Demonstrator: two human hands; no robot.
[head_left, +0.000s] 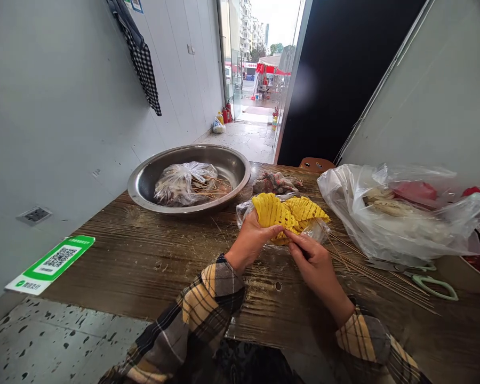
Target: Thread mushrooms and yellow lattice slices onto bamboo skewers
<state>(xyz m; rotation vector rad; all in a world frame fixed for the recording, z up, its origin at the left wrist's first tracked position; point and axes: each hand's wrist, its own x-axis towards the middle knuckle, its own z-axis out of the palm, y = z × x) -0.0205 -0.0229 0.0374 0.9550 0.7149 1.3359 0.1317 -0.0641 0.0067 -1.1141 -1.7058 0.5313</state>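
My left hand (251, 240) is closed around the lower left of a yellow food piece (271, 209) cut with rows of slits. The fingers of my right hand (315, 265) are pinched together at its lower edge; whether a thin skewer is also between them I cannot tell. More slit yellow food (307, 208) lies just behind, on a clear plastic bag (319, 232). To the right, loose bamboo skewers (396, 285) fan across the table, with green-handled scissors (438, 286) partly over them.
A steel basin (141, 188) at the left back holds a plastic bag (178, 184) with skewered food. Greyish-pink food (277, 183) lies behind the yellow pieces. A large clear bag (416, 234) of food fills the right side. A green QR-code sign (54, 266) stands at the table's left edge.
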